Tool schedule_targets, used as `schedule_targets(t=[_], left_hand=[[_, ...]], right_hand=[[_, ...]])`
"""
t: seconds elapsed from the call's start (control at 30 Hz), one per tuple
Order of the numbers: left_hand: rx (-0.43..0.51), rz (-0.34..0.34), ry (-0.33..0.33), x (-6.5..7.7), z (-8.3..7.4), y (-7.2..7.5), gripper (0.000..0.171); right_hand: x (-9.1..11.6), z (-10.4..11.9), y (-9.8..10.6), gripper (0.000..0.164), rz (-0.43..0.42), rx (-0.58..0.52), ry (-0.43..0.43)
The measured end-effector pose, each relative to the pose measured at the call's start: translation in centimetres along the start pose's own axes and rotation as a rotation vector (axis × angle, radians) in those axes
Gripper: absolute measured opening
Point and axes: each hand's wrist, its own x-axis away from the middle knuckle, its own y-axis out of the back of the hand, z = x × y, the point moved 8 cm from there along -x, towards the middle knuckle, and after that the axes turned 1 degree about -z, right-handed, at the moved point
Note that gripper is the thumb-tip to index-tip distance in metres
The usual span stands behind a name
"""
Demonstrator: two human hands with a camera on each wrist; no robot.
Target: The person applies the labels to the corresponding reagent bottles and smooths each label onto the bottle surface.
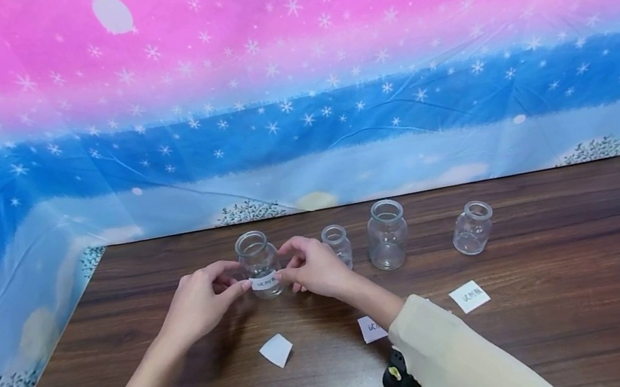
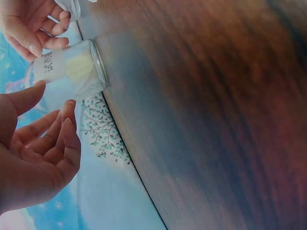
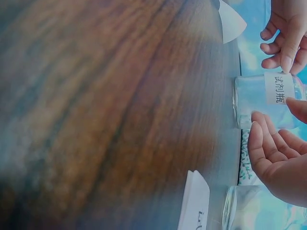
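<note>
A clear glass jar (image 1: 257,252) stands upright on the wooden table, with a white handwritten label (image 1: 264,282) across its front. My left hand (image 1: 198,303) holds the jar from the left, its thumb on the label's left end and its fingers bent along the glass. From the right, my right hand (image 1: 318,267) holds the same jar, thumb at the label's right end. The right wrist view shows the label (image 3: 279,88) lying against the jar wall, with the right fingers curved beside the glass. Part of a smaller jar (image 1: 335,239) is hidden behind my right hand.
Farther right stand a larger glass jar (image 1: 388,238) and another small one (image 1: 473,230). A written label (image 1: 470,296) lies at right; another paper label (image 1: 372,328) is partly under my right sleeve. A blank white piece of paper (image 1: 277,351) lies in front of the jar.
</note>
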Motion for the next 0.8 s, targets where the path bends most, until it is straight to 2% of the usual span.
schedule_targets(t=[0.3, 0.8], left_hand=[[0.005, 0.001, -0.029, -0.15, 0.06, -0.01, 0.030], [0.000, 0.015, -0.033, -0.65, 0.11, 0.01, 0.023]], right_hand=[[-0.01, -0.01, -0.02, 0.032, 0.008, 0.007, 0.000], [-0.16, -0.06, -0.15, 0.029, 0.009, 0.049, 0.002]])
